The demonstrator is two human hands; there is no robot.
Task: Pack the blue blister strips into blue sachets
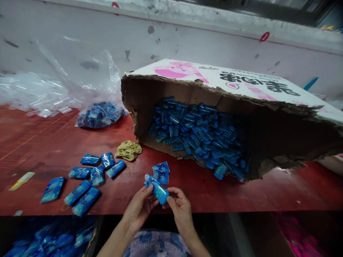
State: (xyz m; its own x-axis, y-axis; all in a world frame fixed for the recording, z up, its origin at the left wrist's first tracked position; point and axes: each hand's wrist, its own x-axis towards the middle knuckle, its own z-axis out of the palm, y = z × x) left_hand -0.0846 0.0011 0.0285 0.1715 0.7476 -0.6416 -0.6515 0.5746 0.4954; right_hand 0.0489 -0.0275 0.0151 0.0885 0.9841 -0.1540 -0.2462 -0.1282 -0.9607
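Our left hand (140, 207) and right hand (181, 207) jointly grasp one blue container (161, 194), fingers at opposite ends, above the near edge of the red table (227, 192). Taking the container as centre, we record flat blue wrappers (162, 172) just beyond at twelve o'clock, a yellow cloth (128, 150) at eleven, eight blue packs (86, 201) between nine and ten, and an open carton (241, 84) of similar containers at one.

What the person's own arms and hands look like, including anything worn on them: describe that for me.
The left hand and right hand are ungloved, and the forearms show no sleeves. No watch, bracelet or markings can be made out. Between the arms shows lilac patterned cloth with blue patches, apparently the person's clothing.
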